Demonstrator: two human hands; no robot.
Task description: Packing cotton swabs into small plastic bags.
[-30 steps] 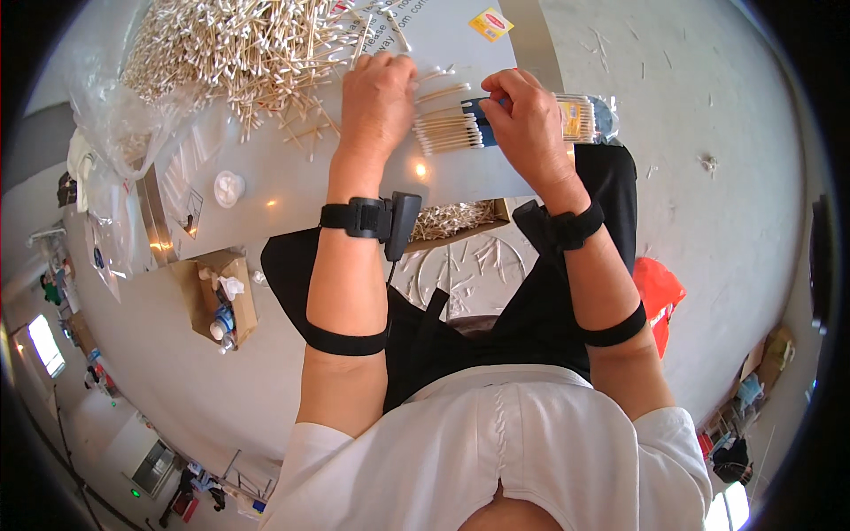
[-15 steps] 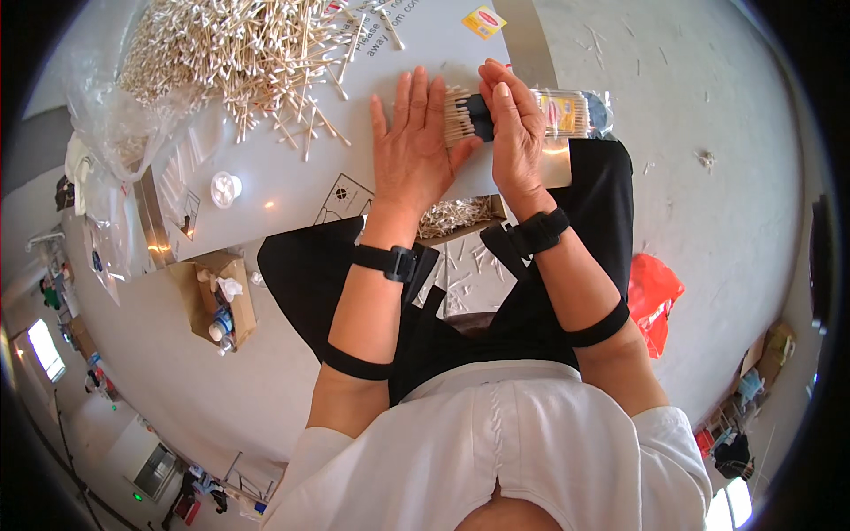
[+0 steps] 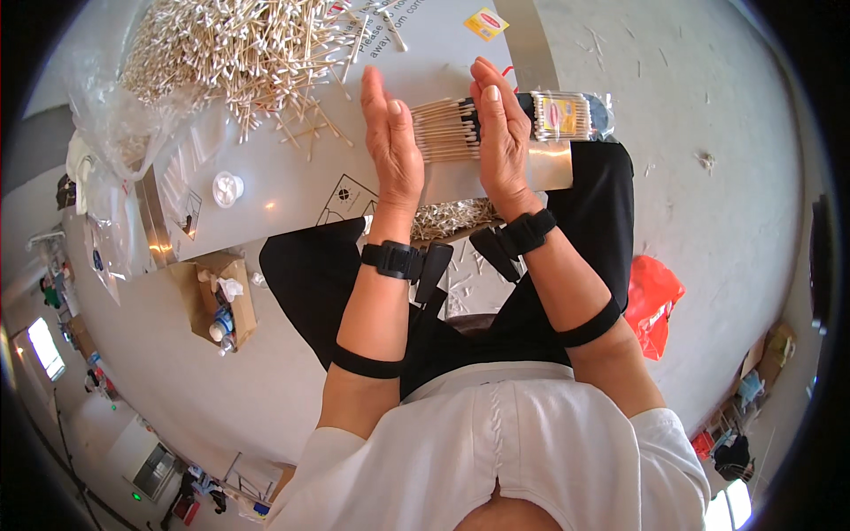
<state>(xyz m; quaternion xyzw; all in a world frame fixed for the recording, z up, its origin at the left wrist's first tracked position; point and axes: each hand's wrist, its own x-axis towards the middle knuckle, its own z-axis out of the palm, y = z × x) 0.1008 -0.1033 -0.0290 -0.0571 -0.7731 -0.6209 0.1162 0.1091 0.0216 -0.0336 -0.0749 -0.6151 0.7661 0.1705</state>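
Note:
A row of cotton swabs (image 3: 446, 133) lies side by side on the grey tabletop, between my two hands. My left hand (image 3: 394, 146) stands on edge at the row's left end, its fingers stretched out. At the right end, my right hand (image 3: 503, 133) is also upright with straight fingers, over a dark strip (image 3: 524, 104). Neither hand grips anything. Just right of it lies a clear pack of swabs (image 3: 564, 116) with a yellow and red label. What sits under the right palm is hidden.
A large heap of loose swabs (image 3: 239, 53) covers the table's far left, beside a clear plastic bag (image 3: 97, 115). Nearer are a small white round tub (image 3: 227, 188) and, far right, a yellow card (image 3: 486, 24). Below the table edge stand a box of swabs (image 3: 456, 217) and a cardboard box (image 3: 199, 296).
My left hand has turned from lying flat, palm down, to standing on its edge, slightly further left. More of the swab row now shows. My right hand has shifted slightly left.

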